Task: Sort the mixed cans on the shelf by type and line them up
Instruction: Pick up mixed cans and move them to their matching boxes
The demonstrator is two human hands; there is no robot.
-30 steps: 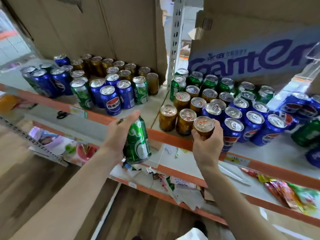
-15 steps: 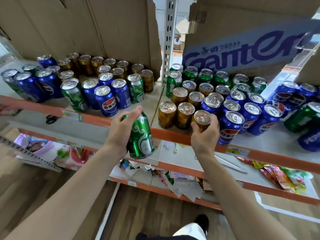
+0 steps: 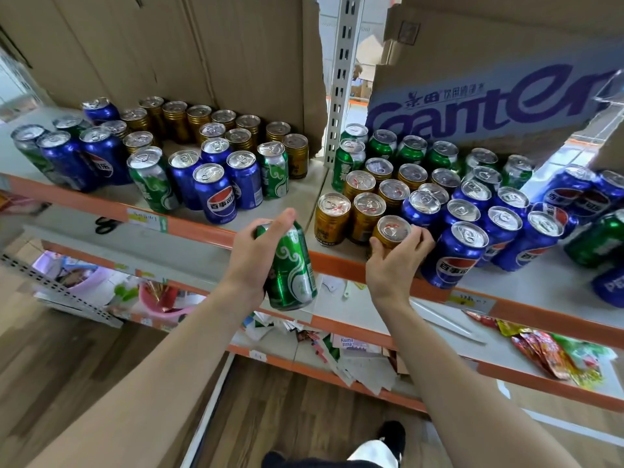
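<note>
My left hand (image 3: 251,256) grips a green can (image 3: 292,271), tilted, in the air in front of the shelf edge (image 3: 341,261). My right hand (image 3: 395,261) holds a gold can (image 3: 391,231) standing at the front of the right bay, next to two other gold cans (image 3: 351,217) and a blue can (image 3: 454,253). Blue, green and gold cans stand mixed on both bays. Behind the gold row, several green cans (image 3: 412,150) line the back of the right bay.
Cardboard boxes (image 3: 202,52) rise behind the cans. A perforated upright post (image 3: 339,79) splits the two bays. The lower shelf holds paper scraps (image 3: 341,352) and snack packets (image 3: 547,352). Scissors (image 3: 104,225) lie on the left ledge. Wooden floor lies below.
The view has shifted left and closer. My right hand has set the gold can down by the other gold cans and still holds it. The left hand keeps the green can.
</note>
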